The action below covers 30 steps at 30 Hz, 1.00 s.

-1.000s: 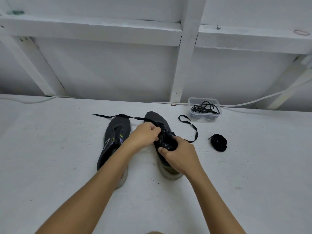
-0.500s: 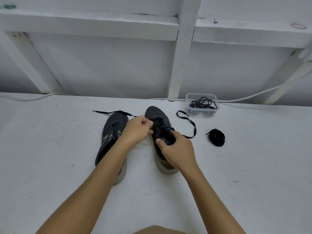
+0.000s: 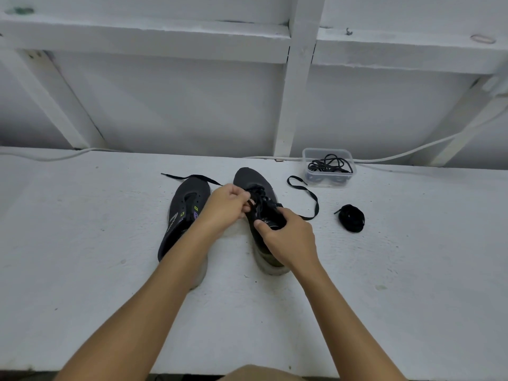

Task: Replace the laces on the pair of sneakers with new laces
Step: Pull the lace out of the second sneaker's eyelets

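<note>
Pinching the lace [image 3: 192, 177], left hand [image 3: 226, 206] threads; right hand [image 3: 288, 237] grips the right sneaker [image 3: 254, 181] (half-laced, seemingly); left sneaker [image 3: 187, 204] remains bare.

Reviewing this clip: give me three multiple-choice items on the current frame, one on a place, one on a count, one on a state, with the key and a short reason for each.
1. Where does the clear plastic container stand?
A. At the back of the table, right of the sneakers
B. Between the two sneakers
C. At the near table edge

2. How many sneakers are on the table?
A. One
B. Two
C. Three

3. What is the state of the left sneaker?
A. Fully laced and tied
B. Lying upside down
C. Upright, with no lace in its eyelets

Key:
1 A: the container, with black laces in it, sits by the wall beyond the right sneaker.
2 B: the left and right sneakers stand side by side.
3 C: its eyelets show bare, while the left hand and right hand work the black lace on the right sneaker.
</note>
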Each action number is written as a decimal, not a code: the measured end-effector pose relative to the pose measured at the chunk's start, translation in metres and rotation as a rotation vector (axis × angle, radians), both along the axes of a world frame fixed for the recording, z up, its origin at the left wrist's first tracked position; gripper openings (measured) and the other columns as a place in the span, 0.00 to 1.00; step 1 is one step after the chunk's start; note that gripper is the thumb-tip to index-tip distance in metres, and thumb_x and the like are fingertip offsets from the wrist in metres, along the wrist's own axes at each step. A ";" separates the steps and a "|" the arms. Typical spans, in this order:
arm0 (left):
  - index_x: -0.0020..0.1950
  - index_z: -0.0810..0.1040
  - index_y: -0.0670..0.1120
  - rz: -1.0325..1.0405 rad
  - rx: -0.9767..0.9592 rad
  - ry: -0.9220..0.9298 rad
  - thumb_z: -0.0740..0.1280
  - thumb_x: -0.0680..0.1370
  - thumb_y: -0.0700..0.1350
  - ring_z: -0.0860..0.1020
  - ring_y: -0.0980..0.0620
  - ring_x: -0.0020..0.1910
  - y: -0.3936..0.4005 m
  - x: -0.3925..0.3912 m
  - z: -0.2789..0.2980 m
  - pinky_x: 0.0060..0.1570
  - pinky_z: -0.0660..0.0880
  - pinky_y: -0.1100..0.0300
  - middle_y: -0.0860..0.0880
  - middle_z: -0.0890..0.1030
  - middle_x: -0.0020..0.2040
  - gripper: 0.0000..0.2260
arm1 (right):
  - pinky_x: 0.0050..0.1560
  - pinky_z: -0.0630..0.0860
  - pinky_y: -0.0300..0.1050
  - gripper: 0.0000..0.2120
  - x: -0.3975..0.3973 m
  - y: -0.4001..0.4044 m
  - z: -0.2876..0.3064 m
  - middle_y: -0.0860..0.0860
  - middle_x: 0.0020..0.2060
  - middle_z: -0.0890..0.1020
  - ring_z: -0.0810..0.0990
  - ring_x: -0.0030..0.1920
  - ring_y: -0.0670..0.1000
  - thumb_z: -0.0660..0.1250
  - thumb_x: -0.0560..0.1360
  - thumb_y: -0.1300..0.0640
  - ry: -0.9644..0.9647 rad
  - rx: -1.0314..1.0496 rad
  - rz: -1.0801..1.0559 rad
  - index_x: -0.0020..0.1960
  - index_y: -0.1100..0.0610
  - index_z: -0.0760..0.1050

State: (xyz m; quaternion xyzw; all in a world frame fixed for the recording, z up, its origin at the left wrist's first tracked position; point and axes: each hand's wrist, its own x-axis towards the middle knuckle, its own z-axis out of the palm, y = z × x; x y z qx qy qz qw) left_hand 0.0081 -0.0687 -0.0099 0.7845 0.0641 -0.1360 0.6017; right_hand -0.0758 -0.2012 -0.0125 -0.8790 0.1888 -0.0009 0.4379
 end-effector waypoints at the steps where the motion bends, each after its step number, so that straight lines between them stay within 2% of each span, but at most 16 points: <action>1: 0.52 0.77 0.42 0.038 -0.022 0.024 0.63 0.83 0.43 0.76 0.55 0.37 -0.003 0.002 -0.001 0.37 0.77 0.63 0.48 0.80 0.43 0.06 | 0.51 0.74 0.42 0.18 0.000 0.000 0.000 0.40 0.46 0.80 0.79 0.52 0.47 0.71 0.74 0.43 0.002 0.010 0.002 0.61 0.46 0.78; 4: 0.47 0.77 0.45 0.063 -0.062 0.232 0.60 0.84 0.45 0.69 0.54 0.32 -0.009 0.005 -0.005 0.32 0.71 0.62 0.49 0.75 0.41 0.09 | 0.48 0.70 0.40 0.17 0.002 -0.001 0.000 0.39 0.44 0.77 0.77 0.49 0.45 0.71 0.75 0.44 0.005 0.013 0.006 0.62 0.48 0.78; 5: 0.47 0.77 0.45 0.038 -0.019 0.265 0.61 0.83 0.47 0.67 0.53 0.32 -0.006 0.008 -0.005 0.33 0.70 0.61 0.49 0.75 0.41 0.10 | 0.48 0.70 0.40 0.18 0.002 -0.001 -0.001 0.39 0.45 0.78 0.76 0.49 0.45 0.71 0.75 0.44 0.006 0.011 0.003 0.62 0.48 0.78; 7: 0.50 0.80 0.46 -0.014 0.145 0.163 0.63 0.82 0.53 0.71 0.52 0.33 0.003 0.014 -0.001 0.40 0.76 0.57 0.50 0.76 0.41 0.12 | 0.49 0.71 0.40 0.19 0.001 -0.001 -0.001 0.41 0.48 0.81 0.77 0.51 0.46 0.70 0.75 0.44 0.013 0.012 -0.002 0.64 0.48 0.77; 9: 0.53 0.80 0.46 -0.011 0.128 0.059 0.65 0.80 0.58 0.78 0.53 0.37 0.012 0.015 0.006 0.48 0.82 0.54 0.49 0.80 0.44 0.15 | 0.53 0.73 0.41 0.21 0.000 -0.001 -0.001 0.44 0.54 0.83 0.79 0.55 0.48 0.70 0.75 0.44 0.019 0.007 -0.007 0.66 0.49 0.76; 11: 0.55 0.80 0.46 -0.066 0.045 0.097 0.68 0.79 0.59 0.82 0.53 0.43 0.016 0.007 0.009 0.46 0.83 0.56 0.48 0.82 0.48 0.17 | 0.55 0.74 0.43 0.21 -0.001 0.000 -0.001 0.45 0.56 0.83 0.80 0.57 0.50 0.69 0.76 0.45 0.016 0.008 -0.015 0.67 0.49 0.76; 13: 0.54 0.82 0.45 -0.173 0.046 0.161 0.71 0.77 0.58 0.83 0.52 0.48 0.018 -0.004 0.005 0.44 0.82 0.59 0.48 0.84 0.50 0.17 | 0.54 0.74 0.43 0.20 -0.001 0.001 -0.001 0.45 0.55 0.83 0.80 0.57 0.50 0.69 0.76 0.45 0.012 0.007 -0.014 0.66 0.49 0.76; 16: 0.52 0.84 0.45 -0.209 0.059 0.126 0.72 0.77 0.52 0.84 0.52 0.52 0.014 -0.015 -0.007 0.44 0.81 0.61 0.48 0.86 0.51 0.11 | 0.52 0.72 0.42 0.19 -0.003 0.000 -0.001 0.45 0.54 0.83 0.79 0.56 0.50 0.69 0.76 0.44 0.005 0.015 -0.006 0.65 0.49 0.76; 19: 0.49 0.83 0.45 -0.147 0.097 -0.004 0.70 0.79 0.49 0.84 0.46 0.50 0.006 -0.019 -0.008 0.48 0.81 0.54 0.44 0.86 0.49 0.08 | 0.52 0.70 0.41 0.20 -0.004 -0.001 0.000 0.45 0.54 0.83 0.79 0.56 0.49 0.70 0.76 0.44 0.000 0.029 -0.011 0.65 0.49 0.77; 21: 0.47 0.81 0.44 -0.038 0.106 -0.080 0.68 0.80 0.49 0.84 0.45 0.47 0.006 -0.016 -0.004 0.51 0.81 0.48 0.45 0.85 0.45 0.08 | 0.51 0.70 0.40 0.19 -0.003 -0.001 0.001 0.44 0.50 0.81 0.78 0.54 0.48 0.70 0.76 0.44 0.009 0.035 -0.016 0.65 0.49 0.77; 23: 0.48 0.78 0.46 0.243 -0.029 -0.092 0.65 0.82 0.47 0.82 0.50 0.43 0.012 -0.006 0.002 0.47 0.82 0.50 0.47 0.83 0.45 0.06 | 0.51 0.70 0.40 0.19 -0.002 0.000 0.002 0.42 0.47 0.78 0.77 0.51 0.47 0.70 0.76 0.43 0.021 0.039 -0.013 0.64 0.49 0.76; 25: 0.52 0.77 0.46 0.431 -0.217 -0.052 0.63 0.83 0.47 0.81 0.54 0.44 0.018 0.000 0.006 0.41 0.81 0.58 0.47 0.81 0.49 0.06 | 0.52 0.71 0.41 0.20 -0.001 0.001 0.002 0.43 0.49 0.80 0.78 0.54 0.49 0.70 0.76 0.43 0.025 0.028 -0.011 0.65 0.50 0.76; 27: 0.56 0.78 0.44 0.314 -0.185 -0.012 0.64 0.83 0.50 0.82 0.54 0.45 0.018 -0.005 0.004 0.43 0.82 0.59 0.47 0.81 0.49 0.10 | 0.55 0.73 0.43 0.21 -0.001 0.002 0.002 0.46 0.54 0.82 0.79 0.57 0.51 0.69 0.77 0.44 0.024 0.018 -0.016 0.66 0.51 0.76; 30: 0.56 0.81 0.49 -0.041 -0.024 0.084 0.70 0.77 0.58 0.84 0.52 0.50 0.010 -0.020 -0.005 0.54 0.82 0.52 0.50 0.84 0.50 0.15 | 0.56 0.74 0.44 0.20 -0.002 0.002 0.001 0.47 0.56 0.83 0.79 0.59 0.52 0.69 0.77 0.45 0.013 0.002 -0.030 0.66 0.51 0.76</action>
